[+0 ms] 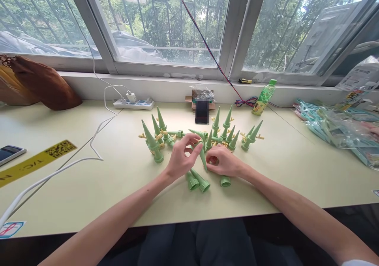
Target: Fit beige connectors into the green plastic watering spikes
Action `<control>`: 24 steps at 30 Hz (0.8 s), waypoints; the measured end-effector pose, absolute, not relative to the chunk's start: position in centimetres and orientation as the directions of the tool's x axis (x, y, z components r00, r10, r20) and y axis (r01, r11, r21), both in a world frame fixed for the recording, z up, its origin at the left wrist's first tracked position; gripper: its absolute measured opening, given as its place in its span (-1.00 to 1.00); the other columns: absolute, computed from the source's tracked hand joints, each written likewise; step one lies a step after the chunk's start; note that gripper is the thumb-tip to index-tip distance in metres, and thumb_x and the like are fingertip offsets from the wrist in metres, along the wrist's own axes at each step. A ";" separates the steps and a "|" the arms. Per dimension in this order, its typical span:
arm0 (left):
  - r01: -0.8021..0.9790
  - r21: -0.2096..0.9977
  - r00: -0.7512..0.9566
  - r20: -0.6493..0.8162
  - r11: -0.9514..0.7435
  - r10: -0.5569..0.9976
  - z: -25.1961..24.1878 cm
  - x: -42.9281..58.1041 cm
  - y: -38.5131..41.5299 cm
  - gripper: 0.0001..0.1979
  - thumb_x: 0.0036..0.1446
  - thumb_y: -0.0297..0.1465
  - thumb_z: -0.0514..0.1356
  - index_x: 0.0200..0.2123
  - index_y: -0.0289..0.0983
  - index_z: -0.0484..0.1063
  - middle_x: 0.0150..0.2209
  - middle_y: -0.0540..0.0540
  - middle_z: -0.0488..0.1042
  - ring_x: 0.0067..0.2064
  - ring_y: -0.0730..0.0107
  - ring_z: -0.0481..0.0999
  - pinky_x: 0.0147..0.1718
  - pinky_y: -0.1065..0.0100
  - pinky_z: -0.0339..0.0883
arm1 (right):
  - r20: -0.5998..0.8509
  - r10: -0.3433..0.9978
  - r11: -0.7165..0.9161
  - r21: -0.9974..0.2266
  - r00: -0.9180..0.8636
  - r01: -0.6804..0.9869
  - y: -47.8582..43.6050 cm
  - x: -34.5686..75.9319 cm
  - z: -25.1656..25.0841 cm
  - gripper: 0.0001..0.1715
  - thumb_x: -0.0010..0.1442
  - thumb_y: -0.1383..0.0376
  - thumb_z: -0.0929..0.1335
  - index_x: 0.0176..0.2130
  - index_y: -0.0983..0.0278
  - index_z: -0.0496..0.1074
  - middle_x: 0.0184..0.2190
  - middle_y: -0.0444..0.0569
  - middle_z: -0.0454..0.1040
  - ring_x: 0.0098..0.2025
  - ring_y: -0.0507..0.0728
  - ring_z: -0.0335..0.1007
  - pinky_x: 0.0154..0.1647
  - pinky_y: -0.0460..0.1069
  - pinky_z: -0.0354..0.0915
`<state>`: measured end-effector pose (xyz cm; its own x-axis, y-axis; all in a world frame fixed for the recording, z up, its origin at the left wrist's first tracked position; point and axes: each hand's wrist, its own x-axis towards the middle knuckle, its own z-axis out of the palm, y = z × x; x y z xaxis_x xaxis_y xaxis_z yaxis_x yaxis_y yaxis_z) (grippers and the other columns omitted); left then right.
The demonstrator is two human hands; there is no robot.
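Observation:
My left hand (184,157) is closed in a pinch on a green watering spike (203,155), whose tapered tip slants down toward me. Beside that tip, my right hand (223,160) has its fingers curled together low over the table; what they hold, if anything, is hidden. Two spikes (200,181) lie side by side in front of the hands, round open ends facing me. Another green open end (225,181) shows just below my right hand. Upright spikes with yellow valves stand to the left (151,141) and right (227,120); more lie between them, partly covered by my hands.
At the back stand a power strip (134,103) with a white cable, a small box (192,99) with a dark phone (201,112) against it, and a green drink bottle (264,97). Plastic-bagged items (328,124) lie right; a phone (11,154) lies far left.

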<state>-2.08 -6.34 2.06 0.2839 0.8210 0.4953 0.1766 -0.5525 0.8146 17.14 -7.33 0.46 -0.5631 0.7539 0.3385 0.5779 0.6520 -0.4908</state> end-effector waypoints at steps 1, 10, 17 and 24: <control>0.153 0.835 0.284 0.476 -0.529 0.832 2.1 -2.1 -6.3 -0.79 0.20 -0.28 0.20 -0.15 -0.25 0.36 -0.28 -0.07 0.43 -0.31 0.45 0.46 -0.49 0.50 0.41 | 0.339 0.756 0.650 -0.491 -0.560 0.580 -7.3 17.1 0.5 -0.87 0.05 0.44 0.38 -0.49 0.29 0.37 -0.59 -0.20 0.36 -0.49 -0.01 0.23 -0.20 -0.01 0.14; 0.012 0.918 0.319 0.372 -0.396 0.872 2.1 -2.3 -6.0 -0.77 0.13 -0.26 0.27 -0.33 -0.30 0.36 -0.37 -0.02 0.35 -0.52 0.58 0.33 -0.67 0.50 0.32 | 0.381 0.789 0.614 -0.510 -0.482 0.603 -7.1 17.1 0.0 -0.85 0.15 0.39 0.37 -0.47 0.29 0.41 -0.57 -0.15 0.38 -0.49 0.01 0.23 -0.26 0.00 0.21; -0.077 0.907 0.367 0.412 -0.414 0.834 2.4 -2.1 -6.0 -0.80 0.18 -0.28 0.23 -0.35 -0.31 0.36 -0.29 -0.06 0.30 -0.41 0.50 0.39 -0.62 0.47 0.39 | 0.539 0.825 0.551 -0.703 -0.167 0.449 -7.3 17.4 0.9 -0.78 0.28 0.22 0.31 -0.37 0.29 0.39 -0.50 -0.09 0.41 -0.48 0.02 0.28 -0.46 -0.07 0.23; -0.059 0.902 0.355 0.420 -0.429 0.835 2.7 -2.1 -5.9 -0.78 0.21 -0.26 0.21 -0.34 -0.32 0.41 -0.26 -0.14 0.38 -0.32 0.42 0.44 -0.45 0.40 0.42 | 0.548 0.836 0.519 -0.789 -0.004 0.329 -7.9 17.2 1.5 -0.72 0.30 0.11 0.30 -0.33 0.25 0.33 -0.55 -0.15 0.35 -0.56 0.00 0.28 -0.56 -0.08 0.26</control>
<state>-2.11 -5.94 2.72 0.3555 0.8348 0.4203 -0.0594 -0.4286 0.9015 17.21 -7.86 1.47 -0.0038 0.8362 0.5485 0.3291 0.5190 -0.7889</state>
